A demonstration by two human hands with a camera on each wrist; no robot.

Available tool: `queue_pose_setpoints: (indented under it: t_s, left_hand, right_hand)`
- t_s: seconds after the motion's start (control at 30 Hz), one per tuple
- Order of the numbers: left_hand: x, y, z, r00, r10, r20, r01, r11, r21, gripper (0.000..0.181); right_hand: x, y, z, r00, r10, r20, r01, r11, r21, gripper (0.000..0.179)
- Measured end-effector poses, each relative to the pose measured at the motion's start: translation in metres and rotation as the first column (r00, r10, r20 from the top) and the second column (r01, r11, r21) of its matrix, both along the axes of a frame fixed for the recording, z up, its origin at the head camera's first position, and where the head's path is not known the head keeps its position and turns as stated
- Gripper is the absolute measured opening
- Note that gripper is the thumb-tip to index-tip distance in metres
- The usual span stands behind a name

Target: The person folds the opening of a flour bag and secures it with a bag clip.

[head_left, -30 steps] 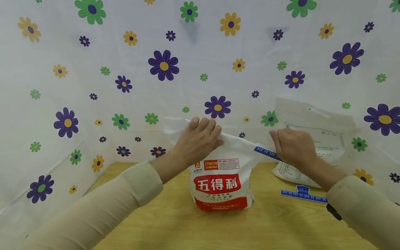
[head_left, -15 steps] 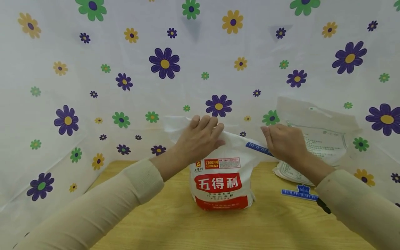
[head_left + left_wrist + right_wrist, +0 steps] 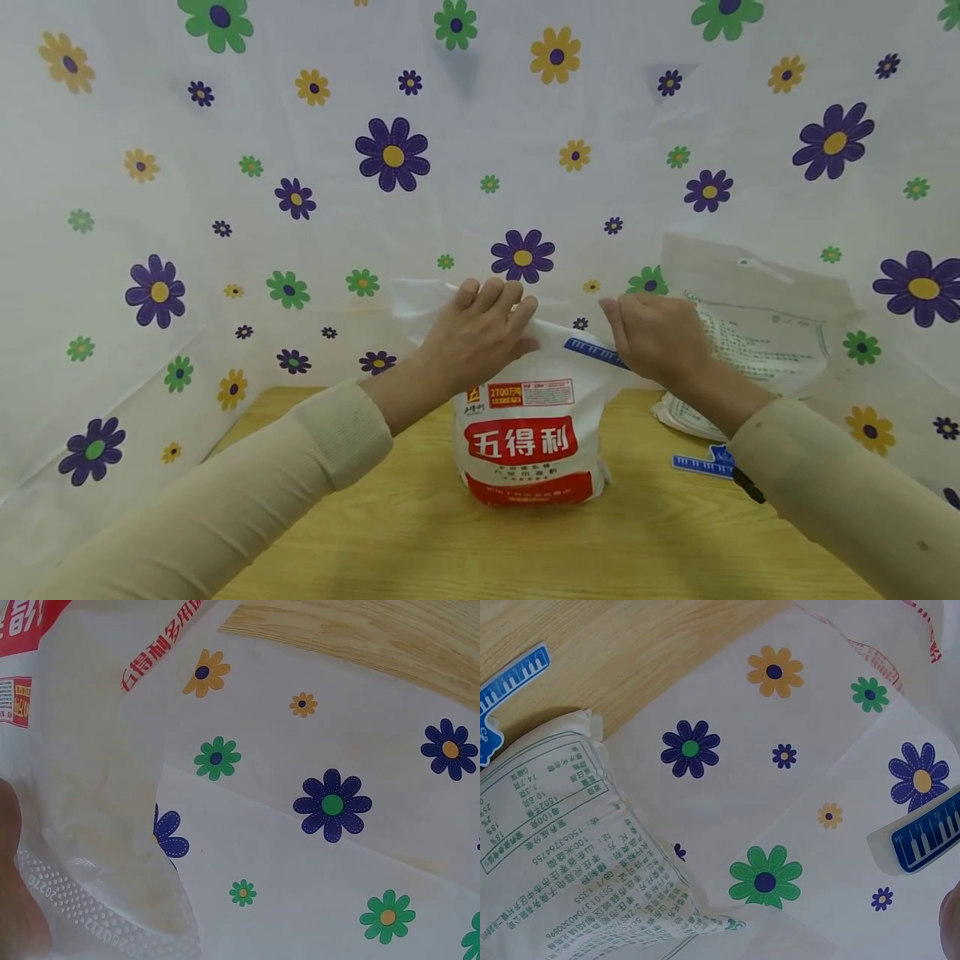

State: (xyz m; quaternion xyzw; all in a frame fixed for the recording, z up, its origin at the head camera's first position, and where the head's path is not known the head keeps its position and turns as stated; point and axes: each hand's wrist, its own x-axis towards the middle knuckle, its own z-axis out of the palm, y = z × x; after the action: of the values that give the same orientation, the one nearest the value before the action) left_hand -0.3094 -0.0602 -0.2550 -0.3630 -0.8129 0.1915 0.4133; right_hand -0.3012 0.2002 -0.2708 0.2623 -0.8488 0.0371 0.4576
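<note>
A white flour bag (image 3: 525,442) with red print stands upright on the table. My left hand (image 3: 480,333) grips its folded-down top, fingers over the upper edge and thumb toward the right. In the left wrist view the side of the flour bag (image 3: 97,772) shows a dotted seal strip. My right hand (image 3: 663,337) holds a blue bag clip (image 3: 596,352) with a piano-key print, tilted down to the right. The clip's free end overlaps the bag's upper right part. The right wrist view shows that end of the bag clip (image 3: 926,836); the fingers hide the rest.
A second white bag (image 3: 757,342) with green print stands behind my right hand. Another blue clip (image 3: 701,465) lies on the wooden table (image 3: 420,542), partly behind the right sleeve. A flower-print sheet (image 3: 315,125) forms the back and sides.
My right hand has moved left with the bag clip, bringing it farther across the flour bag's top. The left hand keeps its grip and the bag stays in place.
</note>
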Motion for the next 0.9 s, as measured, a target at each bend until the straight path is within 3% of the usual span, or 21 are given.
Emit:
queue_pose_setpoints:
  t_s: [0.13, 0.33, 0.67, 0.9]
  left_hand:
    - [0.0, 0.0, 0.0, 1.0, 0.007, 0.012, -0.007, 1.0, 0.005, 0.049]
    - [0.001, 0.001, -0.001, 0.999, 0.03, 0.023, -0.03, 1.0, -0.005, 0.056]
    - [0.004, 0.004, 0.0, 0.997, 0.077, 0.023, -0.076, 0.997, -0.026, 0.071]
    - [0.002, 0.003, -0.002, 0.998, 0.066, -0.006, -0.066, 0.998, -0.011, 0.071]
  right_hand:
    - [-0.003, -0.008, 0.002, 1.0, -0.001, -0.023, 0.001, 1.0, 0.008, 0.062]
    - [-0.003, -0.016, 0.004, 1.0, 0.001, -0.008, -0.001, 1.0, -0.009, 0.053]
    - [-0.007, -0.037, 0.009, 0.999, 0.028, -0.02, -0.029, 0.999, -0.046, 0.069]
    - [-0.007, -0.052, 0.017, 0.997, 0.055, -0.057, -0.058, 0.997, -0.05, 0.066]
